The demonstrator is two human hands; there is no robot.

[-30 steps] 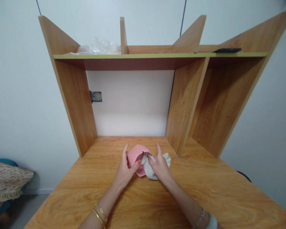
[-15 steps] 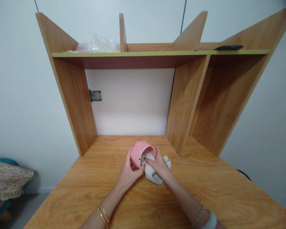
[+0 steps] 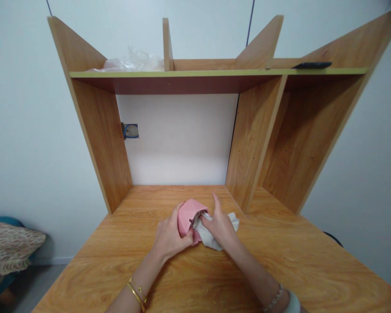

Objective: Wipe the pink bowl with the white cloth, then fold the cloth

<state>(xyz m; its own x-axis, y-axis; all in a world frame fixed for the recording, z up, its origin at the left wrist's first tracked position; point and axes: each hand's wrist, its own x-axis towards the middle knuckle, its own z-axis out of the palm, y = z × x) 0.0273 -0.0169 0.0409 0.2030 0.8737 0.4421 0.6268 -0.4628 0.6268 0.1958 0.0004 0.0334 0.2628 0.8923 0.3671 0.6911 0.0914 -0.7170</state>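
A pink faceted container, possibly a cup or pot, is tilted on its side just above the wooden desk, its mouth turned to the right. My left hand grips it from the left, fingers behind and thumb at the lower edge. My right hand holds a light grey cloth, with some fingers pushed into the container's mouth and the thumb or a finger raised. Part of the cloth is inside the container; the rest hangs out below and to the right of the hand. The fingertips inside are hidden.
The wooden desk carries a hutch with a shelf. A crumpled clear plastic bag and a flat black object lie on that shelf. An open socket box is in the back wall. A patterned fabric sits at far left.
The container has been turned in my left hand, so its mouth faces more to the right and less of its inside shows. My right hand and the cloth have shifted slightly right.
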